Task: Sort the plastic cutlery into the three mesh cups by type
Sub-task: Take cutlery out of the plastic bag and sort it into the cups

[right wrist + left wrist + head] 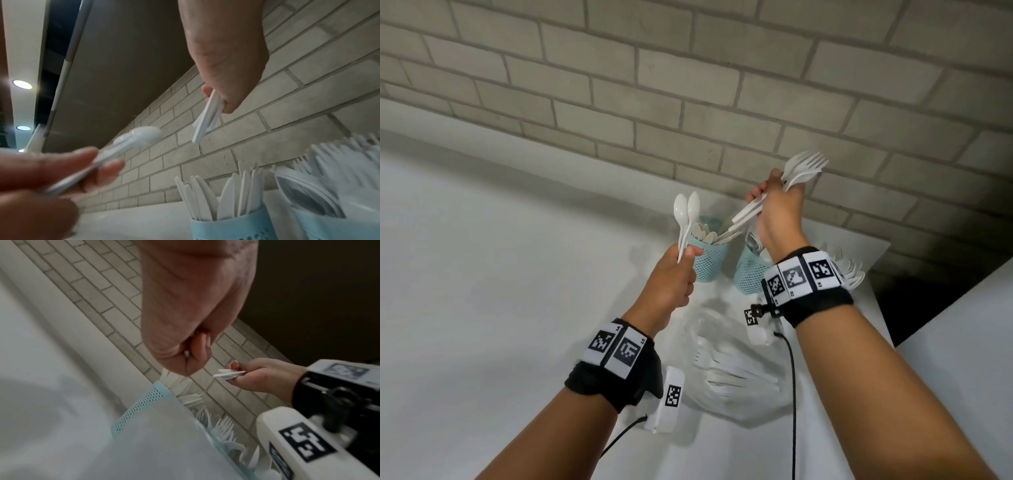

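Note:
My left hand (686,257) grips two white plastic spoons (687,209) by their handles, bowls up, just left of a teal mesh cup (710,263) that holds knives (205,199). My right hand (768,193) is raised above the cups and clutches a bundle of white forks (804,168), tines toward the brick wall, handles (205,120) pointing down at the knife cup. A second teal cup (748,274) stands beside the first, partly hidden by my right wrist; the right wrist view shows it full of forks (333,162). The third cup is hidden.
A clear plastic bowl (698,329) with several white forks (736,373) sits on the white counter (500,274) between my forearms. A fan of white cutlery heads (854,270) shows past my right wristband. The brick wall (688,85) stands right behind the cups; the counter ends at the right (876,253).

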`<state>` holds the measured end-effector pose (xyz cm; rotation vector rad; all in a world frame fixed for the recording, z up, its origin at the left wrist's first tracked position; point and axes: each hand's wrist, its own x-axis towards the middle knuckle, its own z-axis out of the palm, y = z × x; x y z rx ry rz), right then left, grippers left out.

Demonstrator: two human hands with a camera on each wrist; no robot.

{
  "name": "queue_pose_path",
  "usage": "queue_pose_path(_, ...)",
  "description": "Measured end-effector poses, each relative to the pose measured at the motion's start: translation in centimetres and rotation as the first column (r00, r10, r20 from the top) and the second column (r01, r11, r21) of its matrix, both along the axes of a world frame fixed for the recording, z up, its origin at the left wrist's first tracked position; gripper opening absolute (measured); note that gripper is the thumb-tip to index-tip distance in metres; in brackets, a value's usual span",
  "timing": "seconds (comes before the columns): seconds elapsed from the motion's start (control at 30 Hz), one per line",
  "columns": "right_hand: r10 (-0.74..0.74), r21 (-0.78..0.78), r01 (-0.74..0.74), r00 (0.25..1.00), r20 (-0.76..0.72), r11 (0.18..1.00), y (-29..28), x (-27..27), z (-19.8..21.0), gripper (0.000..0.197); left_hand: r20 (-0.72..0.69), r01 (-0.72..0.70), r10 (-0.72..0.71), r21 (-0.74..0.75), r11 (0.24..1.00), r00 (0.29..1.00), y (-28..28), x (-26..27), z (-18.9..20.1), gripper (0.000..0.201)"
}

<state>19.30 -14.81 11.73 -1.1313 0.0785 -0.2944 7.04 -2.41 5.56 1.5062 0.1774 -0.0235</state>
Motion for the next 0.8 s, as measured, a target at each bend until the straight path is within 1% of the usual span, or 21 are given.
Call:
queue_pose_path(0.1, -0.015, -0.047, 0.018, 0.997, 0.078, 0.999, 1.1, 2.1, -0.7, 0.01, 0.025, -0.002, 0.002, 0.003, 1.0, 1.0, 0.3, 0.2, 0.1, 0.026)
queue_pose_path(0.17, -0.013, -0.08, 0.021, 0.995, 0.101, 0.997, 1.4, 3.0, -1.4, 0.013, 0.027, -0.019, 0.02, -0.019, 1.0, 0.999, 0.5, 0.4, 0.1, 0.032)
queue_pose_path(0.27, -0.029, -0.07, 0.038, 0.992, 0.124, 0.997, 0.8, 3.8, -1.7, 0.016, 0.032, -0.037, 0.039, -0.068, 0.997, 0.999, 1.1, 0.7, 0.0, 0.038)
queue_pose_path(0.37, -0.086, -0.051, 0.094, 0.986, 0.145, 0.994, -1.5, 4.4, -0.7, 0.015, 0.046, -0.037, 0.042, -0.101, 0.994, 0.998, 1.2, 1.1, 0.0, 0.037)
queue_pose_path(0.47, -0.202, -0.051, 0.216, 0.957, 0.208, 0.975, -5.0, 4.6, 1.0, 0.021, 0.049, -0.021, 0.027, -0.122, 0.992, 0.998, 0.3, 1.4, 0.1, 0.036)
queue_pose_path(0.53, -0.274, -0.015, 0.287, 0.928, 0.254, 0.958, -7.3, 4.4, 2.2, 0.02, 0.055, 0.003, 0.004, -0.124, 0.992, 0.998, -0.6, 1.6, 0.2, 0.036)
queue_pose_path(0.6, -0.314, 0.048, 0.313, 0.91, 0.27, 0.948, -9.1, 4.1, 3.2, 0.017, 0.068, 0.036, -0.028, -0.124, 0.992, 0.997, -1.4, 1.8, 0.2, 0.036)
queue_pose_path(0.7, -0.325, 0.082, 0.315, 0.896, 0.304, 0.946, -10.0, 3.5, 3.6, 0.014, 0.072, 0.077, -0.069, -0.126, 0.989, 0.995, -2.4, 2.1, 0.3, 0.036)
queue_pose_path(0.8, -0.267, 0.011, 0.277, 0.914, 0.306, 0.961, -9.3, 3.1, 2.4, 0.022, 0.058, 0.094, -0.088, -0.118, 0.989, 0.994, -3.1, 2.2, 0.2, 0.036)
